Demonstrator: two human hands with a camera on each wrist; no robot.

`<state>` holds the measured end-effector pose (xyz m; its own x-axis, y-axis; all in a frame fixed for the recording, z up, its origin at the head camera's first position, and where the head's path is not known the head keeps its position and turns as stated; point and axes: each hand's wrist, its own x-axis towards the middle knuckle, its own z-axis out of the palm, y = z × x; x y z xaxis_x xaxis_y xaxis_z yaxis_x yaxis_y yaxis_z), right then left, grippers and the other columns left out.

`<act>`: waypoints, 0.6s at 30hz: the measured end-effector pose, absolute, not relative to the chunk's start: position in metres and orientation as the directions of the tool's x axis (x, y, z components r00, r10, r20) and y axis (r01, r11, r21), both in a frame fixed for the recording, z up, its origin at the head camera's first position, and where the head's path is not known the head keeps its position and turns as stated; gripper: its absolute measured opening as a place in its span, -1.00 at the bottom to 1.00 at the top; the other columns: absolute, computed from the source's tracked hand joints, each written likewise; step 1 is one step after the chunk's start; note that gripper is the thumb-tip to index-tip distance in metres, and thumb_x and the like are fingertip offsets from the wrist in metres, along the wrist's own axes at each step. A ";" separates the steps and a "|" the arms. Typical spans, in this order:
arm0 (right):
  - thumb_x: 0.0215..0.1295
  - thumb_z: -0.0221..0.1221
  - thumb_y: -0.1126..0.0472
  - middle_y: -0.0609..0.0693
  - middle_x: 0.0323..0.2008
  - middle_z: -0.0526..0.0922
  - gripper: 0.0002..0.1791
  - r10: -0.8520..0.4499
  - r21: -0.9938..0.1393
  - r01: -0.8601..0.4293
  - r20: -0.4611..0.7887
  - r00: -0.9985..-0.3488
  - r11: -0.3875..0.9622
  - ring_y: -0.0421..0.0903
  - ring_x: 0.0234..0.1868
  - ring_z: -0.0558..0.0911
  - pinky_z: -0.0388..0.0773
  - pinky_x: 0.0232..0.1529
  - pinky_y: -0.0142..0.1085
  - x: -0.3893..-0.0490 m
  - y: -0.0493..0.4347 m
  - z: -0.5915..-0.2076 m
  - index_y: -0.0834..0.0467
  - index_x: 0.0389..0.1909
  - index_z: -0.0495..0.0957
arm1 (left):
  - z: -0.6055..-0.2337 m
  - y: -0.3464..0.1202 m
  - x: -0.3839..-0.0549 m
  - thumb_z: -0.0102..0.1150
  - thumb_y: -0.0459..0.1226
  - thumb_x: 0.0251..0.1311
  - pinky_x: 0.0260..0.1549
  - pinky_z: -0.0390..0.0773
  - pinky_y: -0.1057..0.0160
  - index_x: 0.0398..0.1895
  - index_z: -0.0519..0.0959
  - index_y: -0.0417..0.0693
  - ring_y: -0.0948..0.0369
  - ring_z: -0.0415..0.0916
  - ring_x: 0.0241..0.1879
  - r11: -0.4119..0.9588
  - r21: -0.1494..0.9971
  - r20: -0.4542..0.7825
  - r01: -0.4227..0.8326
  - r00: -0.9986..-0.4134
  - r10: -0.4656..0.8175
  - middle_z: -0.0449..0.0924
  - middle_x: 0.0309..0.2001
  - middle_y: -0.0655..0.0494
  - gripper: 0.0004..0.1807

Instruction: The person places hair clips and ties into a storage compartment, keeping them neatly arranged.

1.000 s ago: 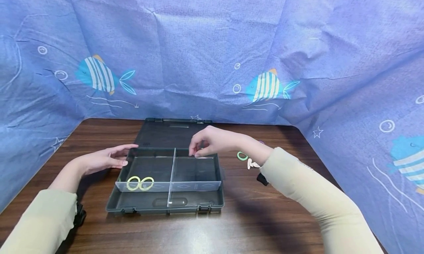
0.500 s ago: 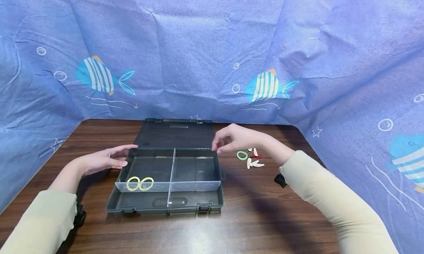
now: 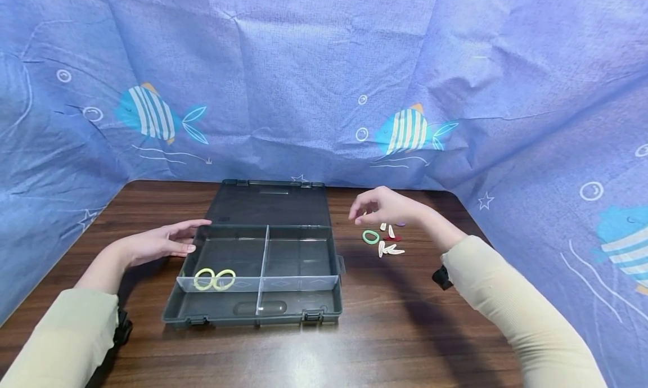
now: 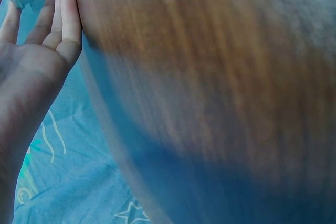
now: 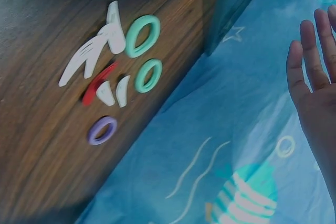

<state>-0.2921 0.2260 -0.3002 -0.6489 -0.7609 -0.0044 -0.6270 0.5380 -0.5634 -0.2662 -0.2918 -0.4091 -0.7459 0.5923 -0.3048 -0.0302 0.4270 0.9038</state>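
My left hand (image 3: 157,246) rests at the left wall of a dark translucent divided box (image 3: 298,319), fingers extended along its rear corner, thumb by the rim. In the left wrist view, those fingertips touch a corner of the box. Two yellow hair ties (image 3: 205,287) show at the front divider of the box's large left compartment. To the right of the box, my right hand (image 3: 387,206) hovers with loosely bent fingers and nothing in them. Below it lie a green hair tie (image 3: 370,243), several white hair clips (image 3: 393,251) and a red hair clip (image 3: 392,238).
The box's lid (image 3: 268,205) lies opened back behind it. A second green hair tie (image 5: 139,81) and a purple hair tie (image 5: 93,134) show in the right wrist view. A blue fish-print cloth (image 3: 304,95) hangs around the wooden table (image 3: 405,343).
My right hand has moved right, from over the box's right rear compartment to above the hair ties and clips. The left hand and the box stay put.
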 end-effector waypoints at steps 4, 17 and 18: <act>0.20 0.27 0.18 -0.06 -0.24 0.68 -0.89 -0.723 -0.545 -0.604 -0.004 -0.691 0.581 -0.17 -0.25 0.56 0.50 -0.24 -0.25 -0.297 0.237 -0.308 -0.08 -0.26 0.65 | -0.409 -0.292 -0.266 -0.01 -0.25 0.36 0.04 0.40 0.32 0.50 -0.12 0.11 -0.23 -0.19 0.40 0.425 0.905 -0.304 -0.031 -0.746 0.593 -0.31 0.46 -0.27 -0.26; 0.18 0.28 0.22 -0.03 -0.24 0.69 -0.87 -0.641 -0.589 -0.523 0.010 -0.767 0.616 -0.10 -0.34 0.58 0.50 -0.29 -0.25 -0.313 0.265 -0.347 0.11 -0.24 0.65 | -0.410 -0.292 -0.267 -0.01 -0.25 0.36 0.05 0.40 0.31 0.50 -0.12 0.12 -0.23 -0.19 0.40 0.427 0.904 -0.307 -0.033 -0.745 0.592 -0.31 0.45 -0.27 -0.26; 0.18 0.28 0.23 -0.01 -0.23 0.69 -0.86 -0.634 -0.594 -0.514 0.009 -0.773 0.619 -0.12 -0.33 0.58 0.51 -0.29 -0.27 -0.314 0.266 -0.350 0.14 -0.24 0.64 | -0.410 -0.292 -0.267 -0.01 -0.25 0.36 0.05 0.40 0.30 0.50 -0.12 0.11 -0.23 -0.19 0.40 0.427 0.904 -0.308 -0.034 -0.745 0.592 -0.31 0.45 -0.27 -0.26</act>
